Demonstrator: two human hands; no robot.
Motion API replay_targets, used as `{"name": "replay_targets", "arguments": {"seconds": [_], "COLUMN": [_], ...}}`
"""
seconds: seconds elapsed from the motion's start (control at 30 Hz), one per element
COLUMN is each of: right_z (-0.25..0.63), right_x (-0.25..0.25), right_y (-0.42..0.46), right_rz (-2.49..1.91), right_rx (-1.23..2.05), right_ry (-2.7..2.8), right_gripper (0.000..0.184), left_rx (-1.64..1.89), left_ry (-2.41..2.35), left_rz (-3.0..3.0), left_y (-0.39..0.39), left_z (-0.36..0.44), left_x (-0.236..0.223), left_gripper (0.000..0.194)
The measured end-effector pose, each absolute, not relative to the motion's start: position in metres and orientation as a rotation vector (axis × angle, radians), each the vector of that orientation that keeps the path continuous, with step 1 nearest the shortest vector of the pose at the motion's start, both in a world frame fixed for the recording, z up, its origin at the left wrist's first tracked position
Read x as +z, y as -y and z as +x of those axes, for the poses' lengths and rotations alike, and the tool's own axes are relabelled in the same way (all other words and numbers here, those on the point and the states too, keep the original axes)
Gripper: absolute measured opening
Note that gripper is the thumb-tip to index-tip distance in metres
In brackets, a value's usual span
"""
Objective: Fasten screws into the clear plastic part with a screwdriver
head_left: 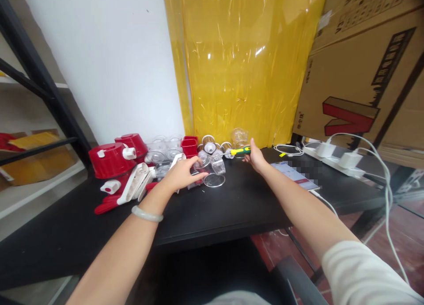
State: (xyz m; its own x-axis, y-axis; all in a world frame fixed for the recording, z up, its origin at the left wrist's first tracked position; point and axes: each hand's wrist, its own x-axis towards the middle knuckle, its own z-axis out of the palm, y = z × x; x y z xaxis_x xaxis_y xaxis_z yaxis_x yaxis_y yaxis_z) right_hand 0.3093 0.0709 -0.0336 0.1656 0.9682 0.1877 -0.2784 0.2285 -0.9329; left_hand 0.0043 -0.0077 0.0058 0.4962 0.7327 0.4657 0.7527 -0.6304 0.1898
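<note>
My left hand (184,174) curls its thumb and fingers round the near side of a clear plastic container (217,164). A wide clear round rim (214,180) shows just below it, close to my thumb. My right hand (255,158) grips a screwdriver (242,150) with a yellow and green handle. Its thin shaft points left, towards the clear container; where the tip ends I cannot make out. Behind it lie several round metal-and-clear parts (208,142), and a clear cup (239,137) stands at the back.
Red housings (111,160), white handles (134,182), more clear cups (162,146) and a red box-shaped part (189,146) crowd the left of the black table (232,207). A tablet (294,174), a white power strip (334,161) with cables and a large carton (361,70) occupy the right.
</note>
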Motion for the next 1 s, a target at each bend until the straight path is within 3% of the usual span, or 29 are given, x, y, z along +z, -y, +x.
{"name": "replay_targets", "arguments": {"seconds": [0.27, 0.5, 0.77, 1.0], "right_z": [0.3054, 0.3097, 0.3064, 0.3088], "right_x": [-0.0282, -0.0314, -0.0254, -0.0301], "right_y": [-0.0669, -0.0694, -0.0629, -0.0688], "right_rz": [-0.758, -0.902, -0.754, -0.883], "right_rx": [1.236, 1.089, 1.269, 1.151], "right_ry": [0.878, 0.998, 0.87, 0.943], "right_gripper": [0.018, 0.039, 0.015, 0.039], "left_rx": [-0.832, -0.829, -0.832, -0.819], "left_ry": [1.319, 1.32, 1.319, 1.324], "left_rz": [-2.681, -2.706, -2.686, -2.694], "left_y": [0.0079, 0.0078, 0.0073, 0.0069], "left_z": [0.0041, 0.0038, 0.0033, 0.003], "left_x": [0.0049, 0.0057, 0.0048, 0.0053], "left_gripper": [0.048, 0.048, 0.049, 0.05]}}
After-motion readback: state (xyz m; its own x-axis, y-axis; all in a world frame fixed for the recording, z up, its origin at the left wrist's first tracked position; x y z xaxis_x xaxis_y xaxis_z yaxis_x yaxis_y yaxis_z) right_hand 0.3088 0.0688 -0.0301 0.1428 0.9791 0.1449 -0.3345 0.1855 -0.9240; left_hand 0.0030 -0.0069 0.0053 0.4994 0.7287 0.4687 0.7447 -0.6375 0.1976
